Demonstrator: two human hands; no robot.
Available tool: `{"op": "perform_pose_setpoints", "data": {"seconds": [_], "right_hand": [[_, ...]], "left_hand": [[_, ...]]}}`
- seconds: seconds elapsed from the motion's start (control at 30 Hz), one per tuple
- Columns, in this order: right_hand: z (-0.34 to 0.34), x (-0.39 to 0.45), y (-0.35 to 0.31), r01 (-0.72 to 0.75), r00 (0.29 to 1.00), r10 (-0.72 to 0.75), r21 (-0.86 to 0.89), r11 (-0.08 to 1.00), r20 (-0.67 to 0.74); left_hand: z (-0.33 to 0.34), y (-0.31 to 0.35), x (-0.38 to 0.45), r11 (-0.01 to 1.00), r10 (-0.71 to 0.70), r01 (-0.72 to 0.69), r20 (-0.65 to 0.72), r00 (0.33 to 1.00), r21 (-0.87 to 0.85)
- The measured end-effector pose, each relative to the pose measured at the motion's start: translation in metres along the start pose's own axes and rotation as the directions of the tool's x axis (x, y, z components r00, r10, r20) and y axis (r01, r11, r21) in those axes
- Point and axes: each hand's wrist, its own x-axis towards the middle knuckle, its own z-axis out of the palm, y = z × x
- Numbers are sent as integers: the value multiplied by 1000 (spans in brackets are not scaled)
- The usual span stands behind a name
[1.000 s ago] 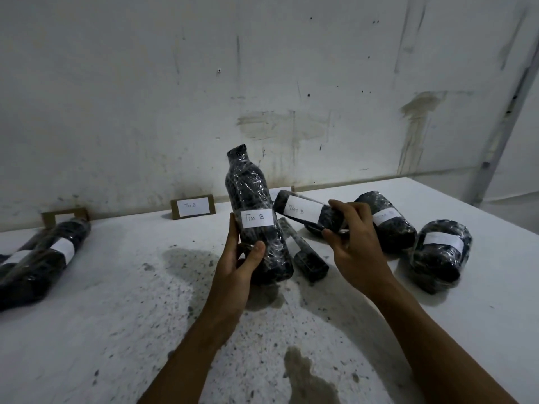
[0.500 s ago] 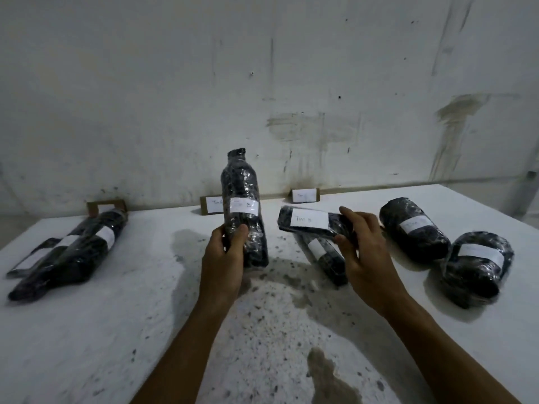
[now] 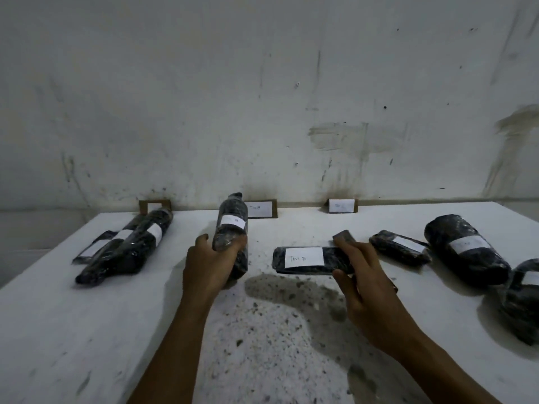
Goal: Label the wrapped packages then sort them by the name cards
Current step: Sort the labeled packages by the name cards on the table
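The left hand [image 3: 211,265] has its fingers [image 3: 201,240] and thumb curled round the lower body of a wrapped bottle [image 3: 230,228], holding it nearly upright with the neck pointing up and away, its white label facing the camera though the writing is too blurred to read. The right hand [image 3: 367,282] grips one end of a flat wrapped package [image 3: 309,260], thumb underneath and fingers over the top, holding it level and sideways above the tabletop [image 3: 58,330]; its white label reads "TIM B". Against the wall at the back of the tabletop stand three name cards: the left card [image 3: 154,205], partly hidden by packages, the middle card [image 3: 261,209], reading "TIM B" and just behind and to the right of the bottle's neck, and the right card [image 3: 341,206], whose writing cannot be made out. In front of the left card lies a pile of wrapped packages [image 3: 128,246], including a long bottle lying on its side and flatter ones beside it, each with a white label. To the right of the right hand a small flat package [image 3: 399,246] lies on the tabletop, then a large round package [image 3: 466,249] on its side, and another round package [image 3: 525,298] at the right edge of the view, all labelled.
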Motion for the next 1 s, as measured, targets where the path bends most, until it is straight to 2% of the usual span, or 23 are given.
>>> {"op": "perform_pose_setpoints", "data": {"seconds": [0.1,0.23,0.4,0.53,0.63,0.8,1.0], "right_hand": [[-2,1,2,-11,1000,11,-8,1000,-14],[-2,2,5,-30,999,30,-23,999,-30],[3,2,4,-34,999,33,-21,999,-26],[11,2,2,-73,997,73,20,997,11],[21,6,-5,-94,995,93,30,995,29],[41,26,-10,-99,995,99,-49,994,10],[75,84,-6,-122,989,117,-54,991,-91]], "left_hand": [[7,-1,-7,987,36,-11,-155,987,157],[21,-3,-13,973,109,-59,-218,970,224],[27,-9,-10,984,107,-60,-287,952,170],[23,-13,-6,997,71,-51,-393,917,61],[20,-14,-1,997,44,-13,-452,891,71],[14,-16,11,991,-7,58,-393,920,118],[8,-18,14,993,5,32,-321,947,112]]}}
